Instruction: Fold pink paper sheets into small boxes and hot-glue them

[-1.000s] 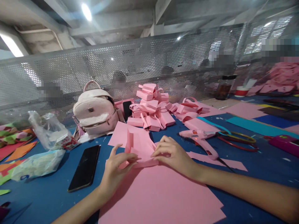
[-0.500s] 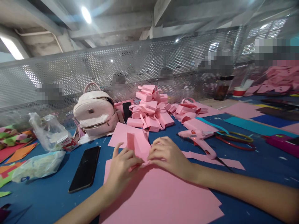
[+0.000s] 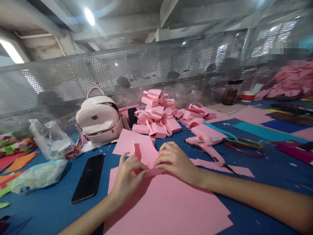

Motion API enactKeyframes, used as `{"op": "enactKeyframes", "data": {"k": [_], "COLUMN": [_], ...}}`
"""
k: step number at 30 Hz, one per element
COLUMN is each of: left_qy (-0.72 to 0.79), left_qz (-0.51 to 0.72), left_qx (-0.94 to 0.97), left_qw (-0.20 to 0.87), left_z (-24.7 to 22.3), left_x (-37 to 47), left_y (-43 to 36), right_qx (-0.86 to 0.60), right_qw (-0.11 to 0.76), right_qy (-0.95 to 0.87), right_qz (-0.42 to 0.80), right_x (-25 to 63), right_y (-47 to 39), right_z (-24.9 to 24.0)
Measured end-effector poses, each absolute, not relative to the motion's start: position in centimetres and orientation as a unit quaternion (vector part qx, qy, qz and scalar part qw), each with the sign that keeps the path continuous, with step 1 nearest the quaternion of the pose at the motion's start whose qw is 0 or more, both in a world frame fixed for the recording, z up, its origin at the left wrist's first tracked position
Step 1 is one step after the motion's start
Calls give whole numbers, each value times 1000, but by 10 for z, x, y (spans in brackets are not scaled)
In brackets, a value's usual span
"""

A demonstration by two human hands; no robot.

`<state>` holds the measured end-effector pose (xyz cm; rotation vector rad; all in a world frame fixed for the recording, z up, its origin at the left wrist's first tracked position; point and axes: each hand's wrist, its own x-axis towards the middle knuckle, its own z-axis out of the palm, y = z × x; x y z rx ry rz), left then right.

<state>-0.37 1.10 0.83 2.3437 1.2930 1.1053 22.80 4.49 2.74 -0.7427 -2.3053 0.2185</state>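
Between my hands is a folded pink paper piece (image 3: 146, 153), its left flap standing up and its near edge folded. My left hand (image 3: 130, 171) pinches the near left of that edge with thumb and fingers. On the right, my right hand (image 3: 172, 161) grips the same edge, fingers bent over it. Large pink sheets (image 3: 163, 205) lie stacked beneath both hands. A pink glue gun (image 3: 207, 148) rests to the right of my right hand, beside a torn pink strip (image 3: 234, 169).
A black phone (image 3: 88, 178) lies left, near plastic bags (image 3: 40, 174). Behind stand a pale backpack (image 3: 99, 116) and a pile of pink paper boxes (image 3: 158, 114). Scissors (image 3: 246, 147), a blue strip (image 3: 264, 133) and a dark jar (image 3: 231, 93) are at right.
My left thumb and fingers have shifted slightly left along the near edge, so more of the folded pink strip shows between my hands. The view has shifted slightly.
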Motion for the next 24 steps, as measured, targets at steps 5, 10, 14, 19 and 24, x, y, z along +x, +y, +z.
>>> {"op": "enactKeyframes", "data": {"k": [5, 10, 14, 19, 24], "left_qy": [413, 390, 379, 392, 378], "left_qz": [356, 341, 323, 296, 284], "left_qx": [837, 855, 867, 871, 881], "left_qw": [35, -15, -11, 18, -36], "left_z": [8, 6, 10, 16, 16], "left_x": [-13, -17, -19, -15, -9], "left_y": [13, 17, 19, 17, 12], "right_qx": [-315, -302, -310, -299, -221], "right_qw": [332, 327, 313, 283, 279], "right_qy": [-885, -891, -893, -910, -932], "right_qz": [83, 90, 89, 48, -75], "right_x": [239, 241, 239, 235, 228], "right_y": [52, 54, 52, 44, 36], "right_z": [26, 23, 27, 34, 25]}}
